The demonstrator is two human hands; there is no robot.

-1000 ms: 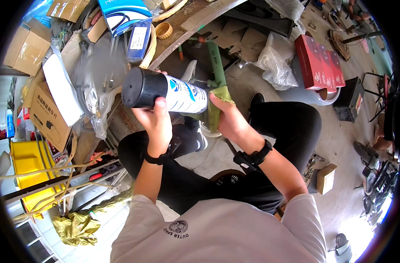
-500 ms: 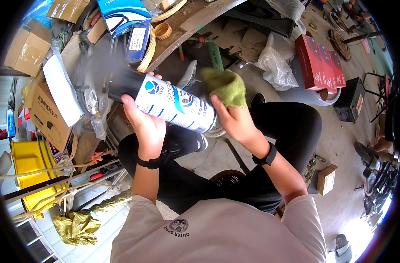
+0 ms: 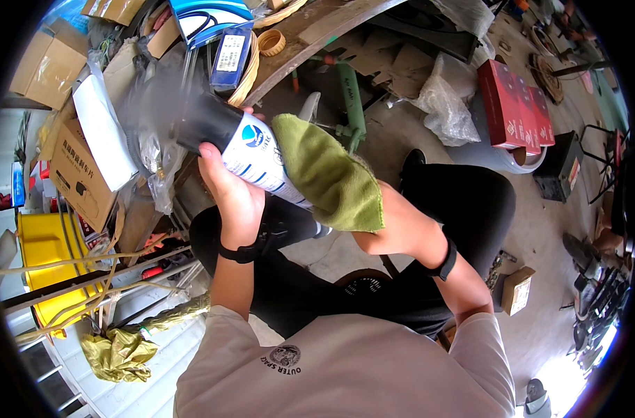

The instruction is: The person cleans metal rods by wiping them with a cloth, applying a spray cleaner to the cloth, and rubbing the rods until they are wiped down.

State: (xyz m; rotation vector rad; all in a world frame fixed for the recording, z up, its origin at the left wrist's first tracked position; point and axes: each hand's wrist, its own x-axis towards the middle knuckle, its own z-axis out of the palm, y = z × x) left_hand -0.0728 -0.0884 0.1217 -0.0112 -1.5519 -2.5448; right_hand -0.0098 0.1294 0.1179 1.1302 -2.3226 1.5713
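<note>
A white and blue spray can [image 3: 251,155] with a black cap lies tilted across my left hand [image 3: 232,191]. The fingers of that hand wrap round the can near its cap, thumb on the near side. My right hand [image 3: 394,219] holds an olive-green cloth [image 3: 329,174] draped over the can's lower end. The cloth hides the right fingers and the can's base. A grey blur lies over the area beyond the cap.
A wooden table [image 3: 317,31] ahead carries a blue box [image 3: 230,59] and a small wicker basket [image 3: 271,42]. Cardboard boxes [image 3: 84,177] and a yellow bin [image 3: 49,258] crowd the left. Red boxes [image 3: 502,104] sit on a grey tub [image 3: 512,159] at right.
My right hand has brought the cloth from beyond the can's base onto its side, covering the lower label. The left hand keeps its grip on the can.
</note>
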